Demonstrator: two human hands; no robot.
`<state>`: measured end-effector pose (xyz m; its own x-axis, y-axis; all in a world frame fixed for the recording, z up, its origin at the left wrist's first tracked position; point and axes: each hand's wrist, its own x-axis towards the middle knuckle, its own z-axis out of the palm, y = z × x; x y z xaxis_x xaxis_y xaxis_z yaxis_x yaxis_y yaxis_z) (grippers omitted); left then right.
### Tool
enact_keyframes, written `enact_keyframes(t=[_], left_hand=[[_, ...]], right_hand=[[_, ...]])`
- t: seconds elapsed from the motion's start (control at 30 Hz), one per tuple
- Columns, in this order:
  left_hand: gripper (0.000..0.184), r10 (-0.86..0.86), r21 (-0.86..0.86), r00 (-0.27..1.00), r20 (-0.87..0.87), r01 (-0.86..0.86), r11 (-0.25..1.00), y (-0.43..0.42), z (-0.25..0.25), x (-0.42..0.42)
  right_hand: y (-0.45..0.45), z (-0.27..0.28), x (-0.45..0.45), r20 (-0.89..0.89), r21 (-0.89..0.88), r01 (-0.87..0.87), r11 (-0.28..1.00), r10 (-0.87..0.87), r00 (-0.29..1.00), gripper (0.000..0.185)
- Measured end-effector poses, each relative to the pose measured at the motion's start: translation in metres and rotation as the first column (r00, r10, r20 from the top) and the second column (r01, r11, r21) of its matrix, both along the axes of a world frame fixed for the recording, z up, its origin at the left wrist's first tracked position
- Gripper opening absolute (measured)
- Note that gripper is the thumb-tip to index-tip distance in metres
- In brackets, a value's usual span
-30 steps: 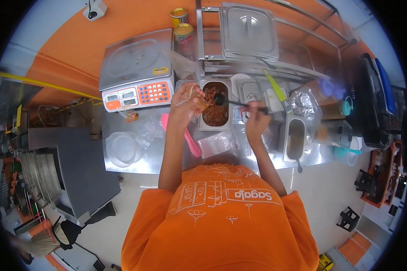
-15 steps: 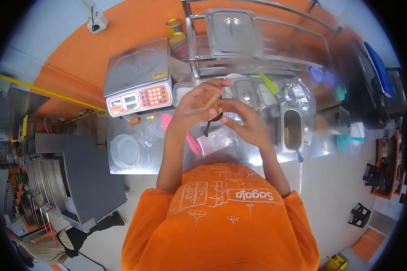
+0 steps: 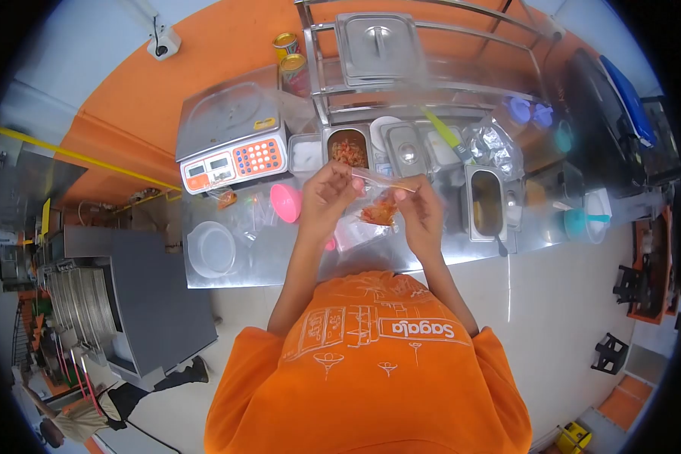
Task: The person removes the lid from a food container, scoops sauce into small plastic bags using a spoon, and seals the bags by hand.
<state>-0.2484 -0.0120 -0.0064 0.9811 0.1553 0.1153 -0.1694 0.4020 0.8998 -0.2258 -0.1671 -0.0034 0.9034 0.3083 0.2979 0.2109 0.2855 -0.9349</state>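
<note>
A small clear zip bag (image 3: 377, 211) with reddish-orange food in its bottom hangs between my hands. My left hand (image 3: 327, 198) pinches one top corner of it. At the other corner, my right hand (image 3: 420, 213) closes thumb and fingers on the bag's edge. Just behind the bag stands a steel food pan (image 3: 348, 147) of similar reddish food. A pink scoop (image 3: 286, 203) lies by my left hand, its handle partly hidden behind that wrist. Beneath the bag, clear plastic packaging (image 3: 362, 231) rests on the steel counter.
At the left is a digital scale (image 3: 234, 151), with a round clear tub (image 3: 211, 250) nearer me. Lidded pans (image 3: 408, 153), a green-handled utensil (image 3: 442, 127) and a pan holding a ladle (image 3: 486, 204) stand right. A steel rack (image 3: 431, 94) rises behind. Another person (image 3: 91, 412) is at lower left.
My hands have drawn apart, and the bag that was bunched between them now hangs stretched by its top edge. A black handle seen below the hands is no longer visible there.
</note>
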Motion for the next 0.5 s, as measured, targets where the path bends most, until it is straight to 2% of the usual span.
enact_keyframes(t=[0.07, 0.23, 0.33, 0.5], left_hand=[[0.008, 0.011, 0.051, 1.0, 0.027, -0.013, 0.999, 0.001, 0.006, -0.005], [0.006, 0.039, 0.096, 0.993, 0.113, -0.05, 0.994, 0.003, 0.017, -0.014], [0.005, 0.088, 0.14, 0.989, 0.115, -0.104, 0.985, 0.004, 0.026, -0.018], [0.009, 0.063, 0.143, 0.981, 0.183, -0.09, 0.986, 0.019, 0.021, -0.024]], right_hand=[[-0.003, -0.002, -0.001, 0.078, -0.054, 0.032, 0.998, -0.028, 0.997, 0.011], [-0.002, 0.012, -0.009, 0.107, -0.072, 0.056, 0.996, -0.048, 0.993, 0.011], [-0.006, 0.023, -0.01, 0.185, -0.274, 0.044, 0.961, 0.008, 0.983, 0.009], [0.007, 0.024, -0.012, 0.245, -0.275, 0.018, 0.961, 0.052, 0.968, 0.006]])
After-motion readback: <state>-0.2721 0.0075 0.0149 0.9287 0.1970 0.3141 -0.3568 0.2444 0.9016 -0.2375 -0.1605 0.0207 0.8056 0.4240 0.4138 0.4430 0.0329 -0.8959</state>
